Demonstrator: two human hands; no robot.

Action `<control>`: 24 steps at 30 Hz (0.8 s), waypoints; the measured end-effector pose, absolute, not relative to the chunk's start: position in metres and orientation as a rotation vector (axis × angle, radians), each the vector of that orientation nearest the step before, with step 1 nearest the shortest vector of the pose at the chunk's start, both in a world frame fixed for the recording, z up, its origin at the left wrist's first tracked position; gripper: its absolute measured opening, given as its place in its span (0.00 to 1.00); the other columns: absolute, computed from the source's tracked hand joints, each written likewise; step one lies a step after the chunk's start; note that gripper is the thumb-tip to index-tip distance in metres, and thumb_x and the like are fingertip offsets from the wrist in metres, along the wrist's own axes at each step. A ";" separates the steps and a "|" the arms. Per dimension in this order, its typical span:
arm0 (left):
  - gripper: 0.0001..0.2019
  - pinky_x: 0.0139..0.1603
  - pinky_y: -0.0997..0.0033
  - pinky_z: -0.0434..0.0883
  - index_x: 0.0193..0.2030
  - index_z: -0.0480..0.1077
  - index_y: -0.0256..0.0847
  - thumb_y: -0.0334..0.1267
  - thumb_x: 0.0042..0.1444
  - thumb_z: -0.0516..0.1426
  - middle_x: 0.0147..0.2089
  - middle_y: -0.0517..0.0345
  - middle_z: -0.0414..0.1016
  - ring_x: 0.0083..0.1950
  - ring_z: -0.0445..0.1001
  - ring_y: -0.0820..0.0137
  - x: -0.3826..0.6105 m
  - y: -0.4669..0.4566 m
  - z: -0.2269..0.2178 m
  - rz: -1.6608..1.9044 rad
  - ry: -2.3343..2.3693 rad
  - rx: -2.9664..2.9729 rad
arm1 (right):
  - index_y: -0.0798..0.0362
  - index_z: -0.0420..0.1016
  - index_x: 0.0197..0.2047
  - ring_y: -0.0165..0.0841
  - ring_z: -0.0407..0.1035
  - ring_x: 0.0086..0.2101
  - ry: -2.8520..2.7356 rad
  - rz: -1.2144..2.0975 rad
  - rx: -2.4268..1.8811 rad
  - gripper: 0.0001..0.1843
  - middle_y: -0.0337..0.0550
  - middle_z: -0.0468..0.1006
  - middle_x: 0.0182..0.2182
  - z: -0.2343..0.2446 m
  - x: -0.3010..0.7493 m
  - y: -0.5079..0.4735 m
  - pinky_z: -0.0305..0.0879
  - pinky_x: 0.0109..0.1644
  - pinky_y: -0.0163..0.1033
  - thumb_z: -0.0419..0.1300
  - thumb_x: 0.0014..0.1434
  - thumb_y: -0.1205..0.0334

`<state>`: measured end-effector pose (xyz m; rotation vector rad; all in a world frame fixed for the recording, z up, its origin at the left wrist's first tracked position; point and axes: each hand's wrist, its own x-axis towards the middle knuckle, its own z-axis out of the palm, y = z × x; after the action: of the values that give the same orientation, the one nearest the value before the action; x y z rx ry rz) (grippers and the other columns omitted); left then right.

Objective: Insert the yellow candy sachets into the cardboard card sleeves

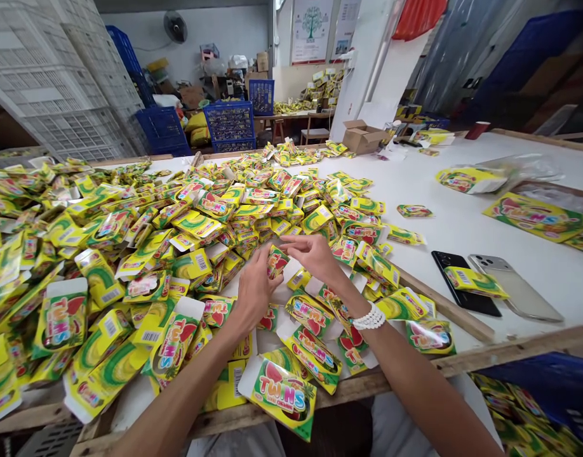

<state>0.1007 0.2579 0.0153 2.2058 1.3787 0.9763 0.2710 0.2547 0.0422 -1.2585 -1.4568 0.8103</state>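
My left hand [254,285] holds a small yellow and green candy box [276,261] printed with a watermelon, its fingers and thumb around the sides. At the upper end of that box, my right hand [315,257] has its thumb and fingers closed together over the edge. The fingers hide that end, so the flap cannot be made out. A white beaded bracelet [369,317] circles the right wrist. Under and around both hands lie loose "TWINS" candy boxes, some with white end flaps standing open, such as one box [284,395] at the table's front edge.
A large heap of candy boxes [215,206] spreads left and back across the white table [415,244]. To the right lie a wooden strip [446,301], a black phone [463,289] and a silver phone [520,289]. A blue crate [553,393] with boxes stands below the right edge.
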 end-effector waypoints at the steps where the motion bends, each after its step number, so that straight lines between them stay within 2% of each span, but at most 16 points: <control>1: 0.35 0.60 0.56 0.76 0.68 0.67 0.44 0.25 0.53 0.67 0.64 0.44 0.77 0.59 0.80 0.54 0.100 0.259 0.015 0.970 1.394 2.204 | 0.52 0.89 0.51 0.47 0.86 0.44 -1.469 0.809 -1.270 0.20 0.45 0.89 0.43 0.041 0.271 0.255 0.82 0.52 0.48 0.63 0.56 0.68; 5: 0.32 0.56 0.57 0.77 0.65 0.70 0.44 0.26 0.53 0.67 0.62 0.45 0.78 0.55 0.81 0.55 0.099 0.260 0.016 0.921 1.454 2.197 | 0.48 0.90 0.46 0.49 0.85 0.43 -1.580 0.889 -1.241 0.19 0.40 0.89 0.42 0.039 0.270 0.255 0.82 0.49 0.49 0.67 0.51 0.68; 9: 0.34 0.53 0.61 0.76 0.68 0.68 0.44 0.27 0.54 0.68 0.62 0.46 0.78 0.55 0.81 0.56 0.099 0.259 0.018 0.938 1.453 2.216 | 0.52 0.91 0.44 0.44 0.84 0.38 -1.473 0.917 -1.286 0.16 0.46 0.90 0.39 0.041 0.277 0.255 0.81 0.44 0.44 0.67 0.53 0.66; 13: 0.30 0.49 0.62 0.76 0.63 0.72 0.44 0.27 0.53 0.68 0.59 0.48 0.79 0.51 0.82 0.56 0.097 0.259 0.018 0.857 1.458 2.253 | 0.53 0.91 0.40 0.43 0.82 0.33 -1.536 0.949 -1.320 0.13 0.46 0.89 0.35 0.043 0.281 0.255 0.78 0.40 0.43 0.68 0.50 0.66; 18: 0.29 0.52 0.61 0.76 0.65 0.71 0.43 0.29 0.56 0.67 0.59 0.47 0.80 0.54 0.81 0.56 0.097 0.263 0.015 0.902 1.392 2.260 | 0.54 0.90 0.41 0.36 0.80 0.30 -1.522 0.969 -1.287 0.13 0.44 0.88 0.32 0.041 0.272 0.255 0.74 0.36 0.38 0.69 0.53 0.61; 20: 0.31 0.52 0.61 0.76 0.67 0.69 0.44 0.33 0.56 0.68 0.58 0.48 0.79 0.54 0.81 0.56 0.099 0.264 0.014 0.910 1.325 2.273 | 0.54 0.88 0.32 0.32 0.76 0.26 -1.620 0.921 -1.300 0.09 0.39 0.85 0.25 0.041 0.270 0.255 0.68 0.30 0.34 0.70 0.54 0.57; 22: 0.33 0.51 0.63 0.76 0.70 0.67 0.45 0.37 0.58 0.68 0.58 0.49 0.77 0.53 0.81 0.57 0.100 0.264 0.014 0.924 1.260 2.280 | 0.54 0.81 0.22 0.30 0.71 0.22 -1.697 0.859 -1.365 0.17 0.37 0.78 0.18 0.042 0.271 0.256 0.60 0.26 0.33 0.71 0.54 0.51; 24: 0.34 0.50 0.65 0.76 0.73 0.63 0.47 0.42 0.62 0.66 0.59 0.49 0.74 0.52 0.80 0.60 0.101 0.262 0.016 0.978 1.220 2.262 | 0.53 0.77 0.19 0.30 0.69 0.20 -1.647 0.827 -1.448 0.23 0.38 0.75 0.15 0.046 0.277 0.258 0.58 0.24 0.34 0.73 0.53 0.46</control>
<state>0.1007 0.2621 0.0159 2.2620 1.2199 0.9784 0.2771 0.2580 0.0456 -1.4483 -1.6474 0.8273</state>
